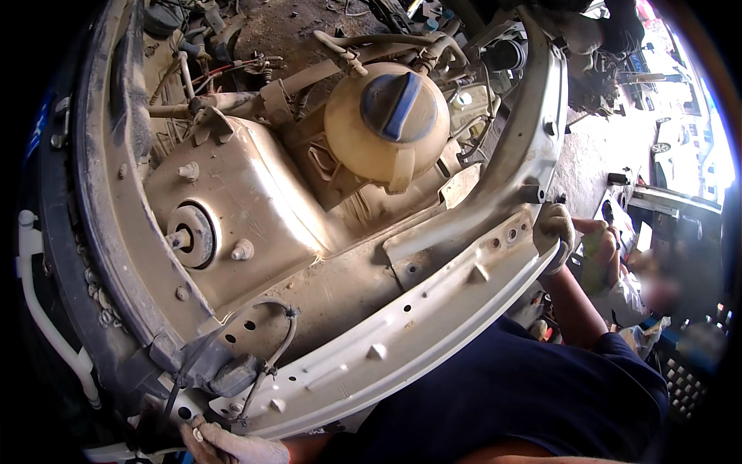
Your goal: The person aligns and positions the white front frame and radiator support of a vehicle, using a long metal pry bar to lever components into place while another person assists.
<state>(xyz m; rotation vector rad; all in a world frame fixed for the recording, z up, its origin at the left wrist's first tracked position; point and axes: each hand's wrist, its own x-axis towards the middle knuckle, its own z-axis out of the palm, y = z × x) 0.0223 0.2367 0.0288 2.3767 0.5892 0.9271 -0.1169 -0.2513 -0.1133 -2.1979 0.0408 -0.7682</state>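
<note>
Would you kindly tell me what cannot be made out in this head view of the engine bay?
- Left hand: gloved, cut off by the lower edge; its grip cannot be told.
- Right hand: gloved, on the white panel; the panel's end hides its fingertips.
- Area right of that hand: blurred, nothing readable.
- Parts behind the tank: hidden by it and its blue cap.
- Far left: lost in the dark fisheye rim.

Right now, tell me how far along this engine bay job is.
Done, apparently: the bay looks largely stripped, with bare ground showing beyond the dusty strut tower. In hand: the right hand grips the far end of the white rail; the left hand is at its near end by the black cable. Left: the tank, hoses and cable are still fitted.
</note>
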